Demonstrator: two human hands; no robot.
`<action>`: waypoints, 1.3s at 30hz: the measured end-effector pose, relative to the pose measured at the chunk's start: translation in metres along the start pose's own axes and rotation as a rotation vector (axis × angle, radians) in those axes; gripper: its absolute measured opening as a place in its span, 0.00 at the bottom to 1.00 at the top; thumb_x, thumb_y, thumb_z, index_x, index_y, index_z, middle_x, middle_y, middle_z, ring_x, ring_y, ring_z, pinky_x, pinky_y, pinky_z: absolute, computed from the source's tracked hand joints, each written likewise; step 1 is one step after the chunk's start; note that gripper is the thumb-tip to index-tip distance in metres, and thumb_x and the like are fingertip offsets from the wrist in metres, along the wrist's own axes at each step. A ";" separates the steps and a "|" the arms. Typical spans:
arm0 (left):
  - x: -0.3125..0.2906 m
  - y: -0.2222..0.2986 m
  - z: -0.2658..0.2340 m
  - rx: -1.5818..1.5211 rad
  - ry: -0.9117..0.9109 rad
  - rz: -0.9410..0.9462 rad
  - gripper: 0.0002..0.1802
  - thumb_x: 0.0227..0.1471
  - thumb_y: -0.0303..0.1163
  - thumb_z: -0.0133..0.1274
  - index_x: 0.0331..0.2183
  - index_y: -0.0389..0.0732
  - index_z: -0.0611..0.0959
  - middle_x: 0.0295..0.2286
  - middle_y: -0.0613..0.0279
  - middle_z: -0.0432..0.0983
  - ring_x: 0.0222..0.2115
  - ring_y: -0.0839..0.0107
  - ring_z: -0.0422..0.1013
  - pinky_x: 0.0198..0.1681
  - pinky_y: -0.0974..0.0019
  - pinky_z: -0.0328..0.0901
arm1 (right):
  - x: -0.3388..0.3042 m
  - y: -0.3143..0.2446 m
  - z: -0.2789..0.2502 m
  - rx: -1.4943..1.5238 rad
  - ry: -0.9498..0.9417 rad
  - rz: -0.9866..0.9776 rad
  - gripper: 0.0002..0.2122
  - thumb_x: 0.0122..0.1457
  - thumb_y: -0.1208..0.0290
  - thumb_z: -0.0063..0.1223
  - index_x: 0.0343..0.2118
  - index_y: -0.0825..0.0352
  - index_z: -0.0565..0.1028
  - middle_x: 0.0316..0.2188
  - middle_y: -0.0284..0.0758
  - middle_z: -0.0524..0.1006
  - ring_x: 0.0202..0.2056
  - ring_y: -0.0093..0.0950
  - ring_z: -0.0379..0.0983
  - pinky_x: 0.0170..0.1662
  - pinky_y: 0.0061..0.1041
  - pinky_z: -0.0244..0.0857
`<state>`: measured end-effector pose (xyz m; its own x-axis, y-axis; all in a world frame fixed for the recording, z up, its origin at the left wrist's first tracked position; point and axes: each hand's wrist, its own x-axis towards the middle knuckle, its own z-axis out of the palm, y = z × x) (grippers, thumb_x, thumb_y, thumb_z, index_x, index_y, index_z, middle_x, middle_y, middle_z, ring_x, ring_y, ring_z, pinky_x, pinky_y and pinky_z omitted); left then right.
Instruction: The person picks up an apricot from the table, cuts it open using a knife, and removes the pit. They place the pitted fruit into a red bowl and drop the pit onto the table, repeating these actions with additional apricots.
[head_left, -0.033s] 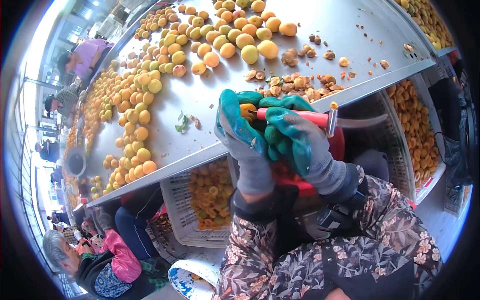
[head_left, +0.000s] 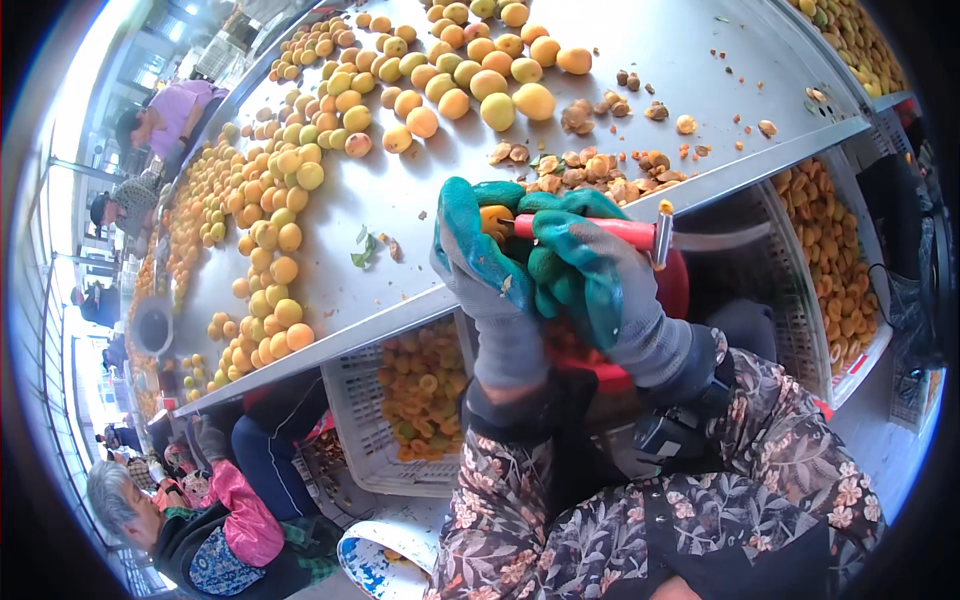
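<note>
My left hand [head_left: 478, 262], in a grey glove with a green coated palm, is closed around an orange apricot [head_left: 493, 220] above the table's near edge. My right hand [head_left: 598, 275], gloved alike, grips a red-handled tool [head_left: 625, 233]. The tool's thin dark tip meets the apricot; how deep it goes cannot be seen. At its other end sit a metal crosspiece and a curved, blurred blade, with an orange scrap on top. Just beyond my hands lies a pile of brown apricot pits and scraps [head_left: 590, 172].
Many whole apricots [head_left: 270, 240] spread over the metal table [head_left: 390, 190]. Below its edge stand a white crate [head_left: 355, 400] of halved apricots, a red container [head_left: 672, 290] and another filled crate [head_left: 868, 365]. A white bucket [head_left: 385, 540] is near a person in pink sleeves [head_left: 250, 520].
</note>
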<state>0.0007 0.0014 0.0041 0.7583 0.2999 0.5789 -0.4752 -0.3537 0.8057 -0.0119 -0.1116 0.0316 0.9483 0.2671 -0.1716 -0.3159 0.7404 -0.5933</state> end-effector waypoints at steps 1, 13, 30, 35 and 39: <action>0.004 0.006 0.001 -0.202 -0.029 -0.177 0.21 0.63 0.41 0.43 0.50 0.37 0.75 0.39 0.56 0.76 0.35 0.69 0.73 0.36 0.68 0.70 | 0.003 0.001 -0.002 0.012 0.006 -0.001 0.07 0.59 0.72 0.52 0.39 0.68 0.75 0.24 0.34 0.76 0.20 0.21 0.71 0.22 0.19 0.65; 0.017 -0.003 -0.014 0.195 -0.307 0.257 0.19 0.59 0.41 0.49 0.46 0.37 0.75 0.37 0.57 0.76 0.35 0.66 0.75 0.33 0.67 0.72 | 0.007 -0.021 -0.027 -0.631 -0.162 -0.378 0.12 0.55 0.69 0.63 0.41 0.65 0.77 0.26 0.29 0.76 0.23 0.16 0.71 0.23 0.15 0.62; 0.016 0.015 0.028 -0.354 0.206 -0.404 0.26 0.64 0.50 0.39 0.34 0.35 0.76 0.23 0.60 0.75 0.19 0.72 0.71 0.24 0.70 0.67 | -0.005 0.006 -0.013 -0.179 0.147 -0.036 0.08 0.61 0.72 0.51 0.39 0.69 0.76 0.23 0.33 0.75 0.22 0.21 0.70 0.23 0.20 0.65; 0.019 0.022 0.031 -0.676 0.150 -0.622 0.27 0.62 0.52 0.40 0.35 0.36 0.78 0.24 0.55 0.76 0.21 0.68 0.72 0.24 0.69 0.68 | 0.005 -0.006 -0.033 -0.169 -0.065 -0.168 0.15 0.64 0.63 0.49 0.43 0.72 0.73 0.22 0.34 0.72 0.19 0.21 0.66 0.23 0.22 0.66; 0.019 0.016 0.031 -0.799 0.135 -0.749 0.26 0.61 0.52 0.41 0.35 0.36 0.77 0.25 0.56 0.76 0.26 0.68 0.73 0.26 0.72 0.69 | 0.012 -0.007 -0.039 -0.015 -0.102 -0.105 0.16 0.64 0.63 0.48 0.43 0.74 0.72 0.20 0.33 0.71 0.18 0.21 0.66 0.22 0.22 0.65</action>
<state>0.0211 -0.0260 0.0245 0.9430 0.3104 -0.1203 -0.1040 0.6179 0.7793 0.0030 -0.1379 0.0028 0.9677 0.2504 -0.0278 -0.2139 0.7582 -0.6160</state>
